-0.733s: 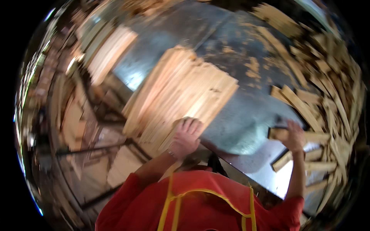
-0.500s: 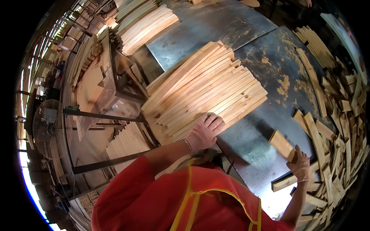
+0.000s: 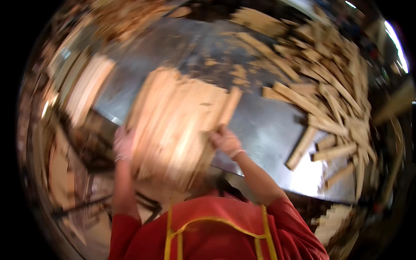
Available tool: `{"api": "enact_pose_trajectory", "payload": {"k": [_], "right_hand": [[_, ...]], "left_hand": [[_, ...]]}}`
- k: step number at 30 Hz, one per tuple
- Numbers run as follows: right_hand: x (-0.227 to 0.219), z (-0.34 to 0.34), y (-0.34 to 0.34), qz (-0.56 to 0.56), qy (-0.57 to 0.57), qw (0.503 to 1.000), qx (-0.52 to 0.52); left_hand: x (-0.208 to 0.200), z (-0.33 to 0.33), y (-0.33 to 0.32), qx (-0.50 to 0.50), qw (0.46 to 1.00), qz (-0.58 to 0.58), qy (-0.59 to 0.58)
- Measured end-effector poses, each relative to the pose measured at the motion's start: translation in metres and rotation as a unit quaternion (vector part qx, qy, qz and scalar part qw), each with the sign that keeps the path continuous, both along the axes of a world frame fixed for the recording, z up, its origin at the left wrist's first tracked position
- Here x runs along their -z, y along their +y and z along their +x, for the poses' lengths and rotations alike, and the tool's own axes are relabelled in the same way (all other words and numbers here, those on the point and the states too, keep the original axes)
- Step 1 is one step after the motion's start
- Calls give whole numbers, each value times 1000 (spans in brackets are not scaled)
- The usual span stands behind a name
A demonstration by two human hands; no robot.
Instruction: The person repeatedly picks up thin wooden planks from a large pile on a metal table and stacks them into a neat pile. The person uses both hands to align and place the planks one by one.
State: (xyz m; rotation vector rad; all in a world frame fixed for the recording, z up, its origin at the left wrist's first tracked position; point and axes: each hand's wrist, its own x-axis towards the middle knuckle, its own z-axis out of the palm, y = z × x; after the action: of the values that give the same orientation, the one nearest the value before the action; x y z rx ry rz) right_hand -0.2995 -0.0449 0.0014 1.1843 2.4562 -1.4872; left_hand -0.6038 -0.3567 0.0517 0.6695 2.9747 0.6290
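Note:
A row of pale wooden strips [image 3: 173,117] lies side by side before me, blurred by motion. My left hand [image 3: 124,142], in a light glove, is against the row's left edge; its fingers are too smeared to tell their shape. At the right edge my right hand [image 3: 226,141], also gloved, has its fingers bent round the near end of a short wooden board [image 3: 230,105]. This board lies along the right side of the row and points away from me.
A dark metal tabletop [image 3: 264,143] with sawdust patches carries the row. Heaped wood offcuts [image 3: 329,86] cover its right side. Another stack of strips [image 3: 89,89] stands at the far left. A dark metal frame [image 3: 82,206] is at lower left.
My view has swung to the right. My right hand has brought the short board from the open tabletop to the row's right side. My left hand has moved from the near right edge to the left edge.

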Motion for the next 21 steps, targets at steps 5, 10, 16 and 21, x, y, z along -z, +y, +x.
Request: {"api": "enact_pose_trajectory", "payload": {"k": [5, 10, 16, 21], "right_hand": [[-11, 2, -13, 19, -105, 993, 44], [13, 15, -5, -147, 35, 978, 142], [7, 56, 13, -263, 97, 957, -78], [-16, 136, 94, -258, 119, 955, 85]], "left_hand": [[13, 9, 4, 13, 984, 33, -173], [13, 53, 17, -15, 999, 32, -24], [30, 90, 13, 65, 980, 171, -80], [8, 138, 57, -3, 994, -110, 1]]}}
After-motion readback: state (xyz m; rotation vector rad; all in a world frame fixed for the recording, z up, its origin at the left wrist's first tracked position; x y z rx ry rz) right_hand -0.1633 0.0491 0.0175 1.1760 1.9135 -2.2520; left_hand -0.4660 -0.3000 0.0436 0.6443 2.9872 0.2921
